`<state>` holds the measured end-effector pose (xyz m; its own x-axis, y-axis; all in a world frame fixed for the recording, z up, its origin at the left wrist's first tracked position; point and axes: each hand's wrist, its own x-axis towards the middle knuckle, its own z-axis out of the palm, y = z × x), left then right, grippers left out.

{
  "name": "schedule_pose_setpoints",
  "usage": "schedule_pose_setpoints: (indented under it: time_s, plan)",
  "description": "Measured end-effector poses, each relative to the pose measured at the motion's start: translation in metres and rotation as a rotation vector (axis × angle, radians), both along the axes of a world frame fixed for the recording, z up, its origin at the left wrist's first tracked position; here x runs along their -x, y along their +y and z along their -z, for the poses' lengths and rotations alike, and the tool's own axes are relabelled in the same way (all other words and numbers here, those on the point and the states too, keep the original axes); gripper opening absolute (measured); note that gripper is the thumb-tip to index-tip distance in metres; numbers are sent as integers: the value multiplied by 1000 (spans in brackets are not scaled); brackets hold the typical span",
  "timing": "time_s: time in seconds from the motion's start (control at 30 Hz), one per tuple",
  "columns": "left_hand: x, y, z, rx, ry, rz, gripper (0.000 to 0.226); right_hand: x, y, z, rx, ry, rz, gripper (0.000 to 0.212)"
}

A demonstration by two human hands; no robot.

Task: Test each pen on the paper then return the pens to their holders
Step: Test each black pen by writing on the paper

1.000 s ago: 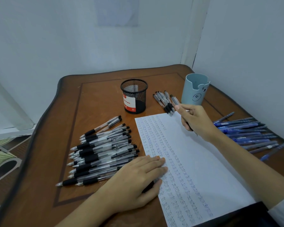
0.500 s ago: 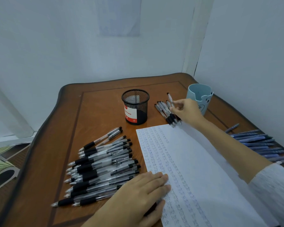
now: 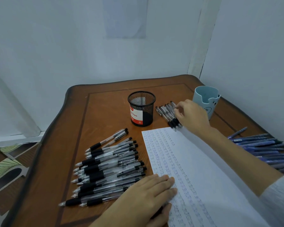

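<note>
A white paper [image 3: 197, 169] covered with rows of test scribbles lies on the wooden table [image 3: 105, 110]. My left hand [image 3: 146, 195] rests flat on the paper's left edge, with a dark pen partly hidden under the palm. My right hand [image 3: 192, 115] reaches to a small row of black pens [image 3: 166, 113] above the paper and pinches the rightmost pen, which lies down in the row. A black mesh holder [image 3: 142, 108] stands left of that row, and a light blue cup holder [image 3: 203, 97] stands behind my right hand. Both holders look empty.
A large pile of black-grip clear pens [image 3: 108, 166] lies left of the paper. Several blue pens [image 3: 266, 148] lie at the table's right edge, partly behind my right forearm. White walls close the far and right sides; patterned floor shows at the left.
My right hand has carried a black pen from the paper to the small row and lowered it flat among the others. My left hand has stayed on the paper.
</note>
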<state>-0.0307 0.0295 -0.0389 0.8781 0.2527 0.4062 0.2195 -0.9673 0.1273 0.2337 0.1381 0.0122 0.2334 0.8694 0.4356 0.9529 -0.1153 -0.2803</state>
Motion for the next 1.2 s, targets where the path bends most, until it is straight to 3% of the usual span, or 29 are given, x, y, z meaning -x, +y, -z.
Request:
schedule_pose_setpoints:
  time_s: [0.1,0.17,0.23,0.53,0.8,1.0,1.2]
  plan:
    - [2,-2,-7,30,16,4,31,22,-18,-9,-19,182,-212,9]
    - [2,-4,-10,46,22,0,31,39,-27,-13,86,410,-379,6]
    - [3,-4,-11,62,25,-4,32,53,-31,-10,193,517,-505,9]
    - [4,-5,-14,125,52,-8,33,87,-21,7,339,578,-624,24]
    - [3,-5,-15,128,64,-2,33,89,-22,14,316,681,-619,14]
    - [3,-4,-11,136,48,5,32,75,-32,3,163,1161,-563,20]
    - [3,-4,-12,123,28,11,31,52,-38,-25,-59,1840,-435,12]
